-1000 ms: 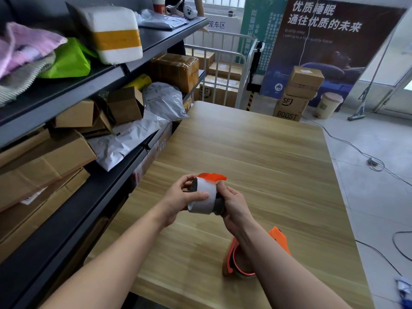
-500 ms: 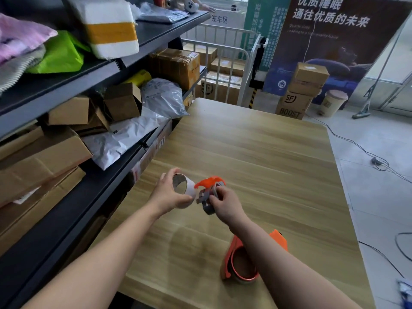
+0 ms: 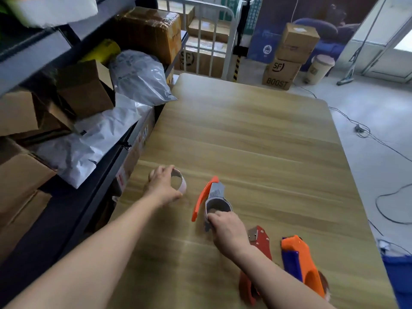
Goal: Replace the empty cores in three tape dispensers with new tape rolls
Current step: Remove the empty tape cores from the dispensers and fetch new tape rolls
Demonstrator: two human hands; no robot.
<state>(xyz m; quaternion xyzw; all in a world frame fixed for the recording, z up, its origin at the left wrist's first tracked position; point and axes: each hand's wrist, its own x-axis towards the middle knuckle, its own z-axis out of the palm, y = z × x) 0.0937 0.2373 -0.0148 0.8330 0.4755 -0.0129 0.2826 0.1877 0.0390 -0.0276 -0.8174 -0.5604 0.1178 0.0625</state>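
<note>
My left hand [image 3: 161, 186] grips an empty whitish cardboard core [image 3: 179, 184] low over the wooden table [image 3: 256, 134], near its left edge. My right hand [image 3: 227, 230] holds an orange and grey tape dispenser [image 3: 211, 199] by its grey hub, resting on the table right of the core. A red dispenser [image 3: 256, 248] lies partly under my right forearm. An orange and blue dispenser [image 3: 298, 262] lies further right, near the front edge.
A dark metal shelf rack [image 3: 66, 197] stands along the table's left side, packed with cardboard boxes [image 3: 84, 88] and plastic mailer bags [image 3: 138, 76]. Stacked boxes [image 3: 287, 56] and a bin [image 3: 321, 65] sit on the floor beyond. Cables [image 3: 365, 134] run across the floor at right.
The core came off the dispenser and my left hand carried it left and down. My right hand lowered the dispenser to the table. My view tilted down, showing two more dispensers.
</note>
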